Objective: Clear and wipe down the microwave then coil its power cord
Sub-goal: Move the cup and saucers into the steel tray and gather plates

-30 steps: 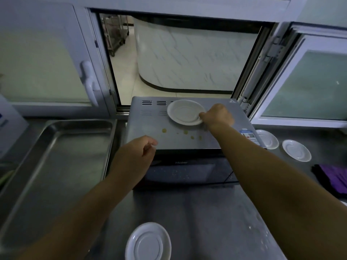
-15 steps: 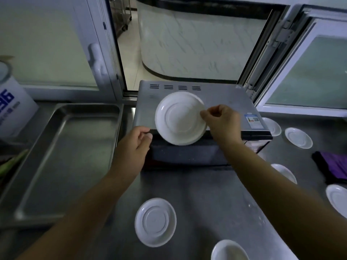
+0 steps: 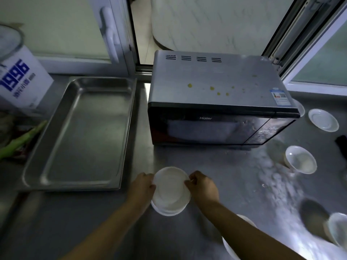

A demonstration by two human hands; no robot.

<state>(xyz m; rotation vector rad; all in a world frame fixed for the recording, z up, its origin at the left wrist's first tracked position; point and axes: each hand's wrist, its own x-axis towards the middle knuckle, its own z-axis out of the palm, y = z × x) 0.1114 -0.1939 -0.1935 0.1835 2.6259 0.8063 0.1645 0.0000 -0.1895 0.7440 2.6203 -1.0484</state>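
Microwave (image 3: pixel 219 87), two hands (image 3: pixel 143 186) gripping perhaps two saucers (image 3: pixel 171 190)

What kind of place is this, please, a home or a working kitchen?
Probably a commercial or canteen kitchen: the steel counter holds a deep steel tray, a microwave stands at an open serving window, and many small white dishes lie around.

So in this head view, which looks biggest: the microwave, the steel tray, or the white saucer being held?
1. Microwave and steel tray: too alike to rank.
2. White saucer, clearly smallest, though nearest the camera.
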